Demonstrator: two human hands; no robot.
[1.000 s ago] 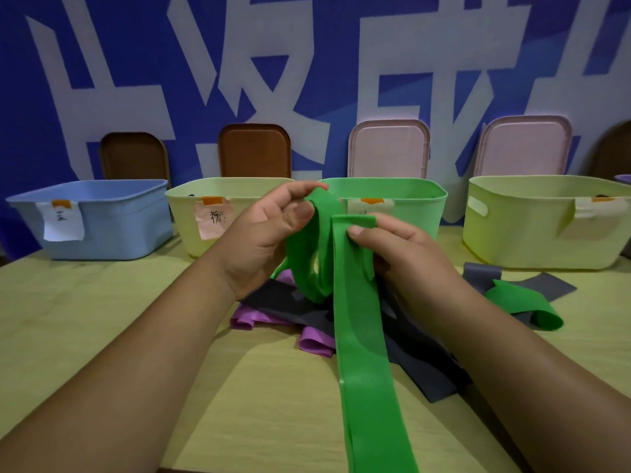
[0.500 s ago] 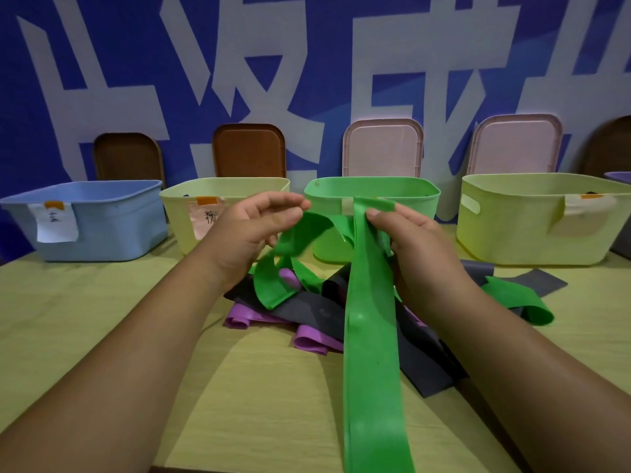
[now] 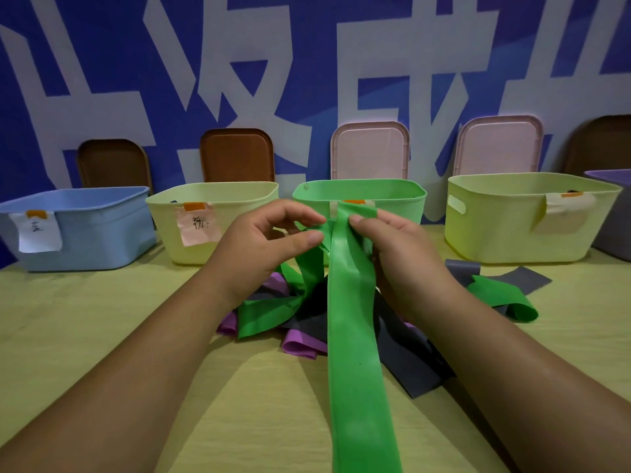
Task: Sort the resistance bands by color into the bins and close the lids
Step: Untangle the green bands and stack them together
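Two hands: both gripped one long, flat green rubber resistance band at the centre of the frame, in front of the green plastic bin.
Left hand: fingers narrowed into a pinch on a bunched fold of the band, thumb below and fingertips above.
Right hand: thumb and fingers closed on the band's top edge, from which the strip hung straight down to the lower edge of the frame.
Change: a second before, the left hand had held a tall loop of the band; half a second before, that loop had sagged left; now the slack had dropped onto the pile and the hands had drawn close together.
Meaning: the person seemed to be gathering or folding the band shorter, probably so it would fit the green bin just behind; it had not yet gone in.
Pile: purple bands, dark grey bands and a second green band lay tangled on the yellowish wooden table, centre and right, so most sorting looked undone.
Bins: pale blue bin at left, pale yellow bin, and a lime bin at right, all open.
Lids: brown lids and pink lids leaned on the blue wall behind; none was fitted.
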